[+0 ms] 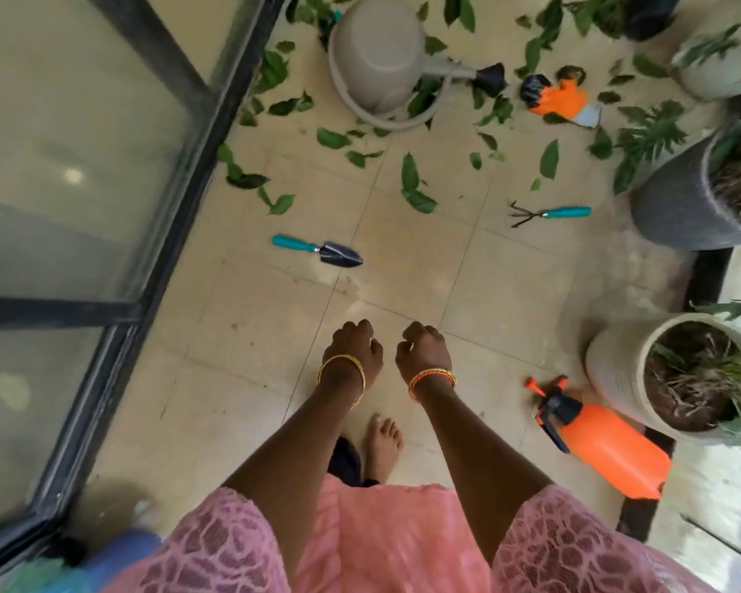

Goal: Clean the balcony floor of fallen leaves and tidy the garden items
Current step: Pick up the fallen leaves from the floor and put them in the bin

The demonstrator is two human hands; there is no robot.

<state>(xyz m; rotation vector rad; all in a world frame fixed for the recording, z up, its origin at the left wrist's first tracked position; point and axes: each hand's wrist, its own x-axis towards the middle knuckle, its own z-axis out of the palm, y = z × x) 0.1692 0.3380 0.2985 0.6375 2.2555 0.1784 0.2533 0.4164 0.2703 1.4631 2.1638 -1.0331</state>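
Observation:
Green fallen leaves (411, 177) lie scattered over the far half of the beige tiled floor. Among them a beige watering can (381, 57) lies tipped on its side. A teal-handled trowel (317, 250) and a teal-handled hand rake (548, 214) lie on the tiles. An orange glove (559, 98) lies at the far right and an orange spray bottle (604, 442) lies on its side near me. My left hand (354, 350) and my right hand (422, 350) hang side by side over the floor, fingers curled under, holding nothing.
A dark-framed glass door (103, 186) runs along the left. Potted plants stand on the right: a grey pot (676, 207), a white pot (617, 370) and another white pot (715, 66) farther back. My bare foot (383, 442) stands on the tiles.

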